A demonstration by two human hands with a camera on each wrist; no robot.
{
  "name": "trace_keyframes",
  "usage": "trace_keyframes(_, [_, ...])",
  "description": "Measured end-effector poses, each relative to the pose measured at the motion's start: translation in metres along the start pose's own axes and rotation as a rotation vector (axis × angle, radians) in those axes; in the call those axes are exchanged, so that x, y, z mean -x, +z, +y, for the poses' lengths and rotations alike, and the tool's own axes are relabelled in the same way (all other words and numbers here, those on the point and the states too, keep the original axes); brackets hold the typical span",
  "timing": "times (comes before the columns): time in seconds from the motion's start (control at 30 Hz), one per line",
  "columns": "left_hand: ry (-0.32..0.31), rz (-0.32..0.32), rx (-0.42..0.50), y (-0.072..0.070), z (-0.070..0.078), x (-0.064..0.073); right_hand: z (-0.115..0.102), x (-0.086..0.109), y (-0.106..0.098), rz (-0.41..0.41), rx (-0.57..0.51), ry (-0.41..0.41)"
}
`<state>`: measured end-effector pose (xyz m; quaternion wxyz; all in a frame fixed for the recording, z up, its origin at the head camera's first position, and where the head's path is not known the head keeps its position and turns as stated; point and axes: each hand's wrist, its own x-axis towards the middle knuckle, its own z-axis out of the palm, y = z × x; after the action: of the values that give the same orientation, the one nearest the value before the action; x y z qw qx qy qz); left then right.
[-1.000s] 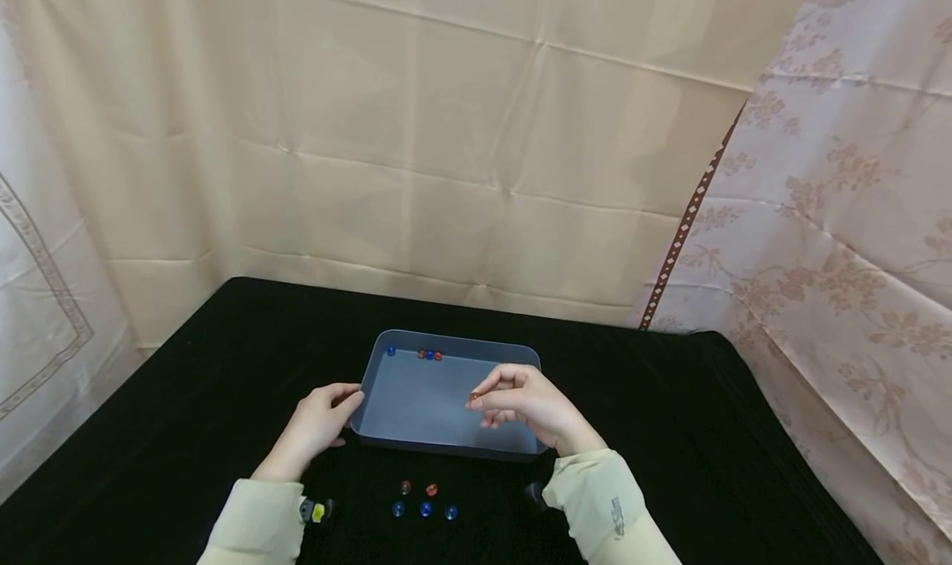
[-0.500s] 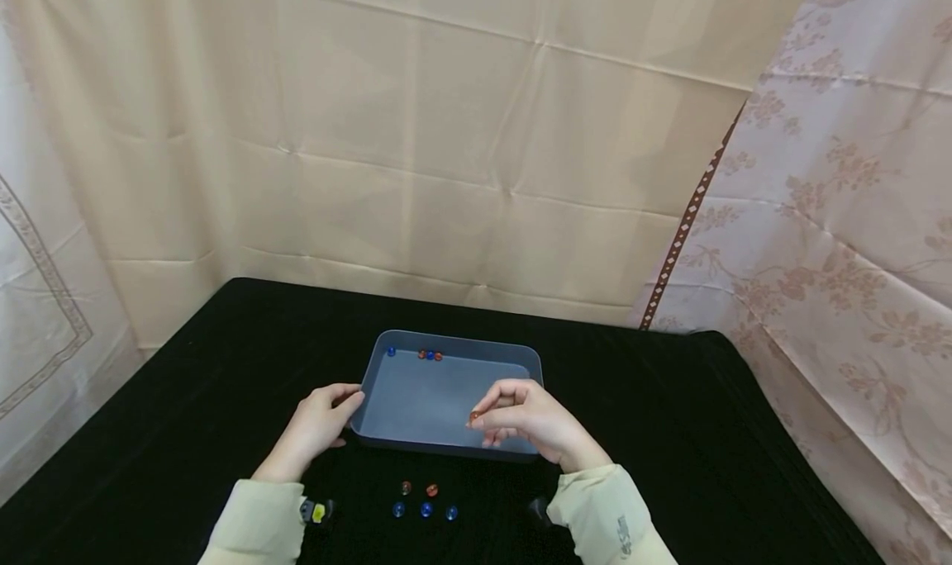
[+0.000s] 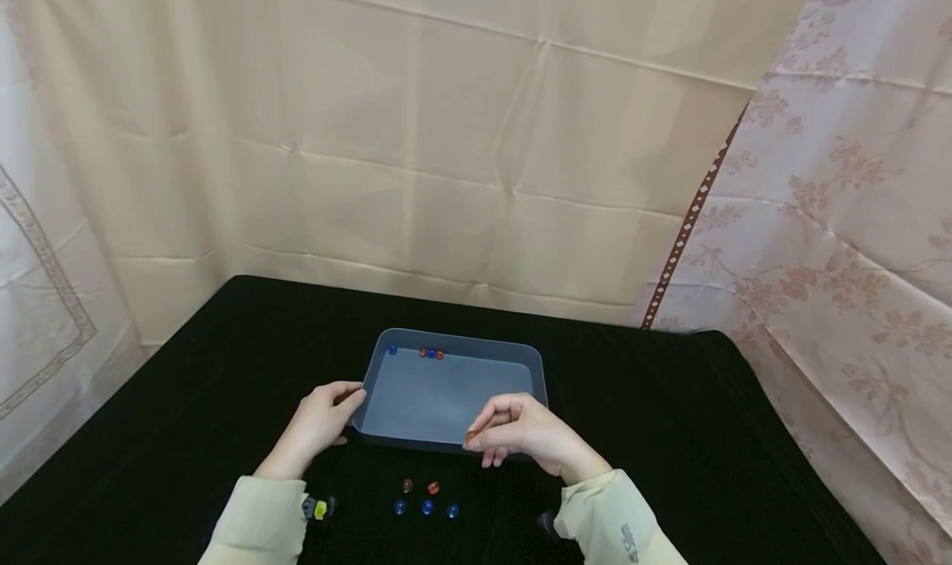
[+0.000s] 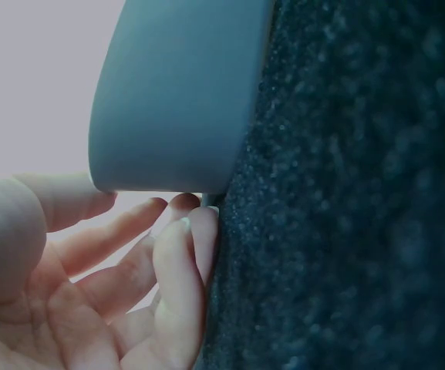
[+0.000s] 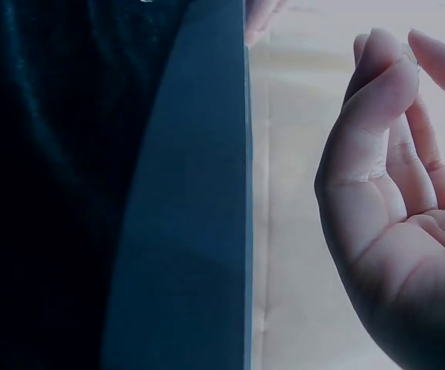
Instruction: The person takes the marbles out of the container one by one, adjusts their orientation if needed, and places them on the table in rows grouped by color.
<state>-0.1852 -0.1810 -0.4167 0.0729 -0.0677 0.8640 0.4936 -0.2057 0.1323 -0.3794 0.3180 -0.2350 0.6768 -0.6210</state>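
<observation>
- Orange marble [image 3: 471, 438] is in the right hand [image 3: 526, 434], pinched between the thumb and a finger. The other fingers bend loosely.
- A second ago, this hand was over the middle of the tray [image 3: 416, 400]. Now hand and marble have come back to the tray's near rim, on the person's side. I cannot tell how high up the marble is.
- The left hand [image 3: 316, 423] is in the same spot as before. Its fingers are loose and partly open, touching the tray's left end.
- Inside the tray, along the far side, nothing has changed: one blue marble [image 3: 392, 350] sits near the left corner, and a short row of three marbles [image 3: 431, 353] goes orange, blue, orange.
- On the black cloth [image 3: 669, 433], in front of the tray, two orange marbles [image 3: 433, 488] and three blue marbles [image 3: 427, 507] lie just as they did.
</observation>
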Motion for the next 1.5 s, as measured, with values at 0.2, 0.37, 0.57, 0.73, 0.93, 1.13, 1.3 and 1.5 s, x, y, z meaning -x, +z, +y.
trace_keyframes(0.2, [0.002,-0.001,0.005,0.0,0.0,0.0,0.004,0.001,0.003,-0.016,-0.001,0.009])
trace_keyframes(0.37, [0.001,-0.002,0.008,0.0,0.001,0.0,0.006,0.003,0.006,-0.019,0.011,0.026])
trace_keyframes(0.57, [-0.004,-0.005,0.014,-0.001,0.0,0.0,0.009,0.004,0.009,-0.028,0.02,0.041])
trace_keyframes(0.73, [-0.007,-0.009,0.014,0.0,0.0,-0.001,0.011,0.005,0.013,-0.042,0.036,0.081])
trace_keyframes(0.93, [-0.009,-0.01,0.016,0.0,0.0,-0.001,0.018,0.005,0.016,-0.036,0.062,0.111])
trace_keyframes(1.13, [-0.007,-0.011,0.017,0.0,0.0,0.0,0.025,0.004,0.017,-0.045,0.088,0.113])
trace_keyframes(1.3, [-0.005,-0.012,0.016,0.0,0.0,-0.001,0.029,0.003,0.018,-0.049,0.115,0.129])
trace_keyframes(1.5, [-0.004,-0.006,0.012,0.0,-0.002,-0.002,0.032,0.002,0.021,-0.035,0.154,0.145])
